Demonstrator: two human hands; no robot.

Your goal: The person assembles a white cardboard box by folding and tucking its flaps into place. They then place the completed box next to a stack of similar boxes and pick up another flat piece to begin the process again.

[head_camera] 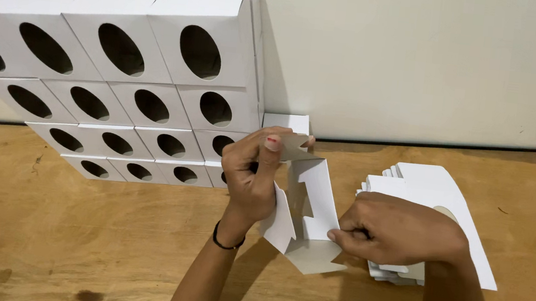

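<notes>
The half-folded white carton (308, 201) in my hands is thin card with a grey inner face, its side panels open and flaps sticking out. It hangs tilted above the tabletop, upper flap near the top, lower flap spread out. It sits between the box stack and the flat blanks.

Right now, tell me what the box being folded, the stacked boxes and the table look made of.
Half-folded box in the left hand and right hand: thin paperboard, matte white outside, greyish inside, creasing sharply. Stacked boxes with oval cutouts: seemingly the same white card. Table: probably wood or wood veneer, a tan grain pattern with dull sheen.
</notes>
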